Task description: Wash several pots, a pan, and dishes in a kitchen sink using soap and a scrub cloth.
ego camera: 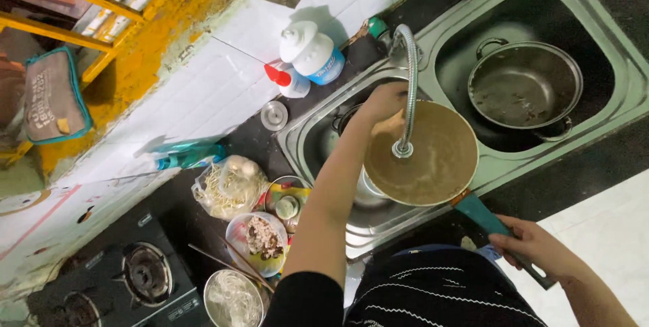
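Over the steel sink (324, 138), the frying pan (422, 155) is hiding the left hand's (384, 101) fingers, grip unclear; the right hand (534, 246) is clenching its teal handle (481, 213) beside white tiled wall (223, 77).

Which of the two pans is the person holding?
The pan with the teal handle, under the tap: right hand grips its handle, left hand its rim. The two-handled pot sits untouched in the right sink basin.

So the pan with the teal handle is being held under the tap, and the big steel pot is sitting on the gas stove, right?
Not quite. The head view shows the steel pot in the right basin of the sink, not on the gas stove. The pan is indeed under the tap.
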